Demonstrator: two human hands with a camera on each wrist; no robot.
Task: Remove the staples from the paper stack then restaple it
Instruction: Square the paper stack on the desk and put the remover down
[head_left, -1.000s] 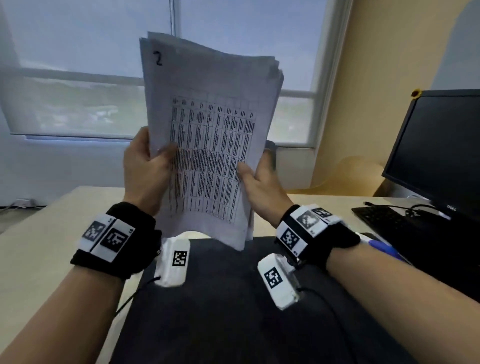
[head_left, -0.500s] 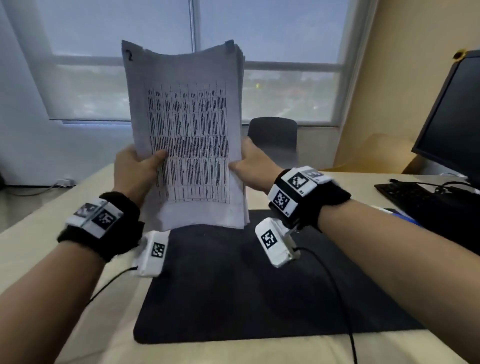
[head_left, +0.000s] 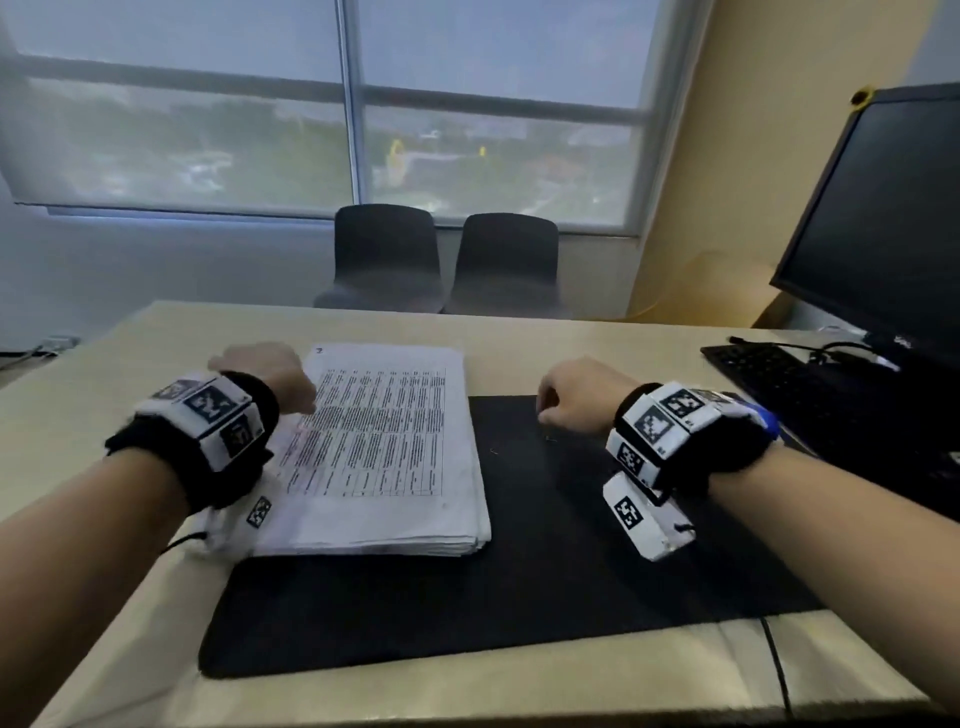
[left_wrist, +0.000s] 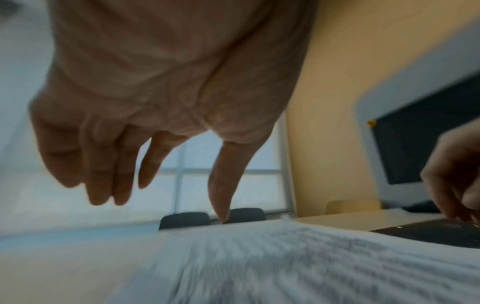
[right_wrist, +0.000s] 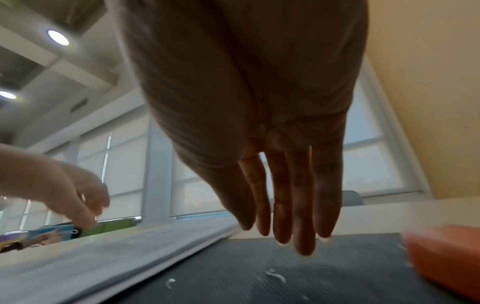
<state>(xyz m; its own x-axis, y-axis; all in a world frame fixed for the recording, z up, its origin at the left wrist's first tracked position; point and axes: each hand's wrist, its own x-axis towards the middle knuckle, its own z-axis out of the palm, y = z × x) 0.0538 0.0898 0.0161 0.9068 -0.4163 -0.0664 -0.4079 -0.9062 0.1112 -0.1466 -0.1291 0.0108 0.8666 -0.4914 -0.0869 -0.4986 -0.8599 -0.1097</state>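
Head view, nearest first: both forearms reach forward over the black mat (head_left: 519, 597), which lies on the table (head_left: 78, 415). The paper stack (head_left: 384, 452) lies flat, its right part on the mat's left side, printed page up. The left hand (head_left: 265, 371) hovers at the stack's far left edge, fingers hanging loose and holding nothing; the left wrist view shows them pointing down, clear of the paper. The right hand (head_left: 576, 397) is over the mat just right of the stack, fingers extended downward, empty, by the right wrist view. Small bent staples (right_wrist: 275, 274) lie loose on the mat below it, so removal looks done. An orange object (right_wrist: 446, 261) sits blurred at right, possibly the stapler. Restapling seems next: it calls for fetching the stapler and squaring the stack's corner.
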